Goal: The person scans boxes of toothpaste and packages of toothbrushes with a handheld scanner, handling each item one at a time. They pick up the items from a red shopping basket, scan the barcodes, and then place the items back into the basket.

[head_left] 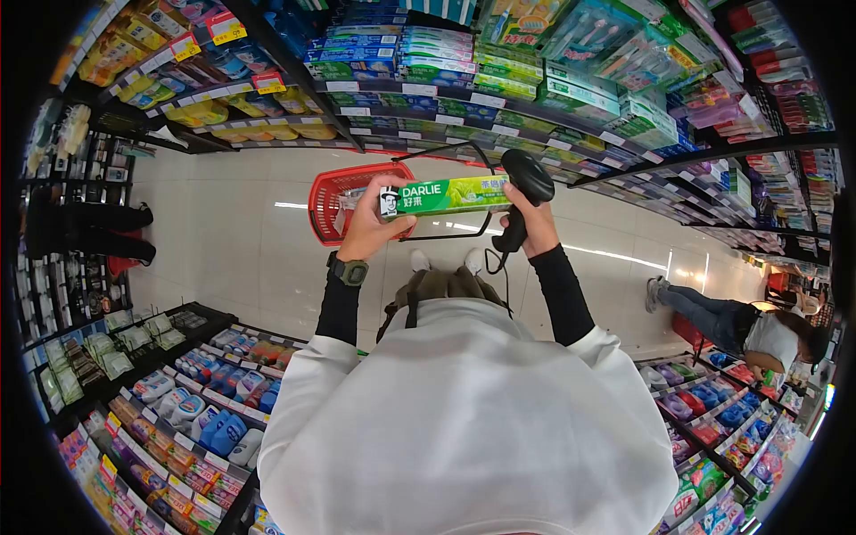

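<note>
A long green and yellow DARLIE toothpaste box (446,196) is held level in front of my body, its printed face turned up. My left hand (373,221) grips its left end, thumb below and fingers above. At the right end, my right hand (535,223) is closed round the handle of a black handheld scanner (528,176), and its thumb and fingers also touch the box. A black cable hangs under the scanner. Behind the box and my left hand, a red shopping basket (319,201) with a black handle is partly hidden; some items show inside it.
Ahead stands a long shelf (446,89) packed with toothpaste and toothbrush packs. Bottles fill a shelf (214,419) behind on the left. A person (767,339) bends beside shelves at the right; another person (98,232) in dark clothes stands far left. Pale floor tiles (241,192) lie between.
</note>
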Tool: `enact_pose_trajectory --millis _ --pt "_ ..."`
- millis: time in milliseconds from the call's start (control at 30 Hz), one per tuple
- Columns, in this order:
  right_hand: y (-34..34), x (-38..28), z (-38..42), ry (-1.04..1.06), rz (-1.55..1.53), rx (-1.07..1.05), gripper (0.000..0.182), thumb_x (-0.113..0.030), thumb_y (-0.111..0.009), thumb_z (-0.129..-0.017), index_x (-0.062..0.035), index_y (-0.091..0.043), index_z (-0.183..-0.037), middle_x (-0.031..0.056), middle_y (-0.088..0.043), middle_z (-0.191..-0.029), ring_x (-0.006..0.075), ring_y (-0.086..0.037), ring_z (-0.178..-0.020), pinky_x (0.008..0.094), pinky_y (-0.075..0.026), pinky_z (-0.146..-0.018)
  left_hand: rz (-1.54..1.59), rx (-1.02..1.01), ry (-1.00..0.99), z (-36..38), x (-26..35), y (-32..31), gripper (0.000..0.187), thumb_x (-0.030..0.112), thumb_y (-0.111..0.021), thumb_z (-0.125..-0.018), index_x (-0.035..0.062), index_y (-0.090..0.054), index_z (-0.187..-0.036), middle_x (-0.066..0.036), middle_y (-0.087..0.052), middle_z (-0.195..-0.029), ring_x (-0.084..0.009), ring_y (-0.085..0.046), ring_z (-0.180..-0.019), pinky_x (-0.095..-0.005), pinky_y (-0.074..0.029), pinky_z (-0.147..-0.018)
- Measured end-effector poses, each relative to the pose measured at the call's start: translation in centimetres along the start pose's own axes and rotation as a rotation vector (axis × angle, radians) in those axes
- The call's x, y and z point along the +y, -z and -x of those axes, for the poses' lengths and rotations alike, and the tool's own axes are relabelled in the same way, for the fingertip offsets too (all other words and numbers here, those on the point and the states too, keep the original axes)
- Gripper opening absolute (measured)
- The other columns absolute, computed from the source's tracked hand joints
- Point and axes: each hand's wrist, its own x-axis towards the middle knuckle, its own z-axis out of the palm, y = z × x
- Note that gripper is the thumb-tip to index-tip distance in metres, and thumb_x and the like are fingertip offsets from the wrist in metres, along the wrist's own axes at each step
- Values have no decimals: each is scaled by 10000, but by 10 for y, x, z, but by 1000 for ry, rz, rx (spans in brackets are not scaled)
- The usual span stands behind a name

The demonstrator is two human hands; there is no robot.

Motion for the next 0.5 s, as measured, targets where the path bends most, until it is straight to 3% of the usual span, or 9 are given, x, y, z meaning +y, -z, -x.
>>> enact_pose_trajectory --millis 33,67,100,200,267,333,400,500 --pt "0 1 0 3 -2 -1 410 -191 -730 -802 -53 -584 -1159 11 -585 -848 81 -518 -571 231 -430 -491 23 -12 21 0 6 0 618 -29 -726 -722 54 -433 -1259 -97 -518 -1226 -177 -494 -1169 -307 -406 -994" --pt "2 0 -1 8 70 -21 413 -182 -739 -794 -58 -583 -1156 12 -582 -871 81 -524 -589 232 -431 -488 10 -56 -21 -2 12 1 771 -12 -722 -730 77 -326 -1385 -113 -490 -1284 -195 -463 -1216 -320 -378 -1018" --pt "3 -1 -1 15 142 -39 416 -173 -747 -787 -62 -583 -1153 13 -579 -894 81 -530 -608 232 -431 -485 8 -59 -22 -4 15 1 771 -12 -722 -730 77 -326 -1385 -113 -490 -1284 -195 -463 -1216 -320 -378 -1018" --pt "5 6 -1 78 75 -89 405 -119 -735 -791 -62 -577 -1160 11 -575 -924 93 -552 -713 239 -459 -563 54 -77 -47 -7 15 5 855 41 -664 -804 107 -147 -1482 -131 -483 -1289 -204 -456 -1219 -324 -357 -1027" --pt "8 8 2 137 -36 -204 429 -27 -687 -809 -52 -546 -1213 29 -594 -978 125 -584 -839 272 -505 -684 -30 -125 18 -9 23 5 827 46 -651 -810 123 -173 -1481 -127 -469 -1308 -203 -471 -1205 -318 -392 -997" --pt "7 6 4 151 -82 -245 449 -8 -670 -813 -45 -527 -1237 46 -596 -1025 142 -592 -876 293 -519 -717 -114 -168 86 -10 28 7 799 51 -637 -817 139 -199 -1479 -123 -455 -1327 -202 -486 -1190 -313 -428 -967" --pt "10 9 2 169 -117 -305 485 29 -624 -825 -25 -482 -1285 89 -578 -1162 183 -605 -963 345 -540 -808 -250 -186 36 -15 27 10 754 58 -628 -832 130 -226 -1466 -111 -491 -1266 -188 -497 -1161 -299 -433 -943" --pt "12 10 1 168 -136 -285 475 29 -608 -831 -26 -483 -1286 91 -570 -1184 189 -605 -980 339 -536 -818 -319 -200 -48 -24 30 10 658 66 -628 -841 100 -316 -1418 -88 -523 -1198 -171 -512 -1125 -301 -438 -919"
